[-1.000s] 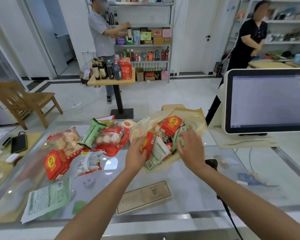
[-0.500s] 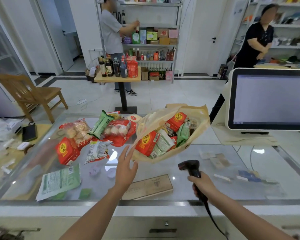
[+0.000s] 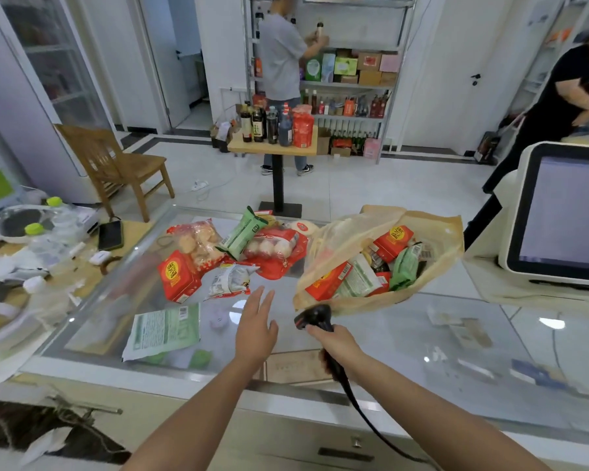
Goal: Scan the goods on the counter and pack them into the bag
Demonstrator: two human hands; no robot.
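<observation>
My right hand (image 3: 334, 341) grips a black barcode scanner (image 3: 315, 317), its head pointing left over the glass counter (image 3: 388, 338). My left hand (image 3: 256, 326) hovers open above the counter, fingers straight, holding nothing, just below a small white snack packet (image 3: 230, 280). A tan plastic bag (image 3: 436, 229) lies open on the right with red boxes and green packets inside. Loose goods lie left of it: a red box (image 3: 177, 275), a flat green-and-white packet (image 3: 164, 329), a red bag of round buns (image 3: 276, 249), a green packet (image 3: 242, 232) and a clear bag of snacks (image 3: 196, 239).
A white checkout screen (image 3: 565, 212) stands at the right. A cluttered side desk with a phone (image 3: 110, 235) is on the left. Beyond the counter are a wooden chair (image 3: 116, 164), a small table with bottles (image 3: 276, 130), shelves and two people.
Both hands came out of the bag. My right hand took hold of the scanner and brought it up left. My left hand drew back and now hovers open near the white packet.
</observation>
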